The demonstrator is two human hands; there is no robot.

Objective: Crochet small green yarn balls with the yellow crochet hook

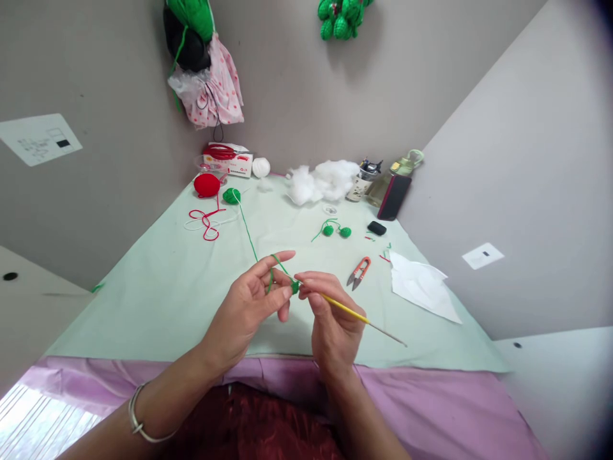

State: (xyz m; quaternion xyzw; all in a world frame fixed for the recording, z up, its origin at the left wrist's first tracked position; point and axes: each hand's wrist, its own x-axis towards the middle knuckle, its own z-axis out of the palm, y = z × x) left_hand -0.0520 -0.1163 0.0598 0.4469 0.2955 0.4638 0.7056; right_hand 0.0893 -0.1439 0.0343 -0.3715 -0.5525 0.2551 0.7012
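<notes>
Wearing dark red, plus silver bangle [136,424].
Glossy, satin-like garment [253,421], creased across lap; bangle slim, looped loosely around left forearm [184,377], small bump on band.

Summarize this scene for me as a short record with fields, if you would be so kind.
Left hand: pinches a small green piece; a green strand leads away toward the green yarn ball
Right hand: holds a yellow-handled hook, its near end at the green piece
Cutting tool: orange-handled snips, on the table right of the hands
Loose pieces: two small green balls, beyond the right hand
Far left: red yarn ball
Far side: white stuffing
Table cover: pale green cloth
</notes>
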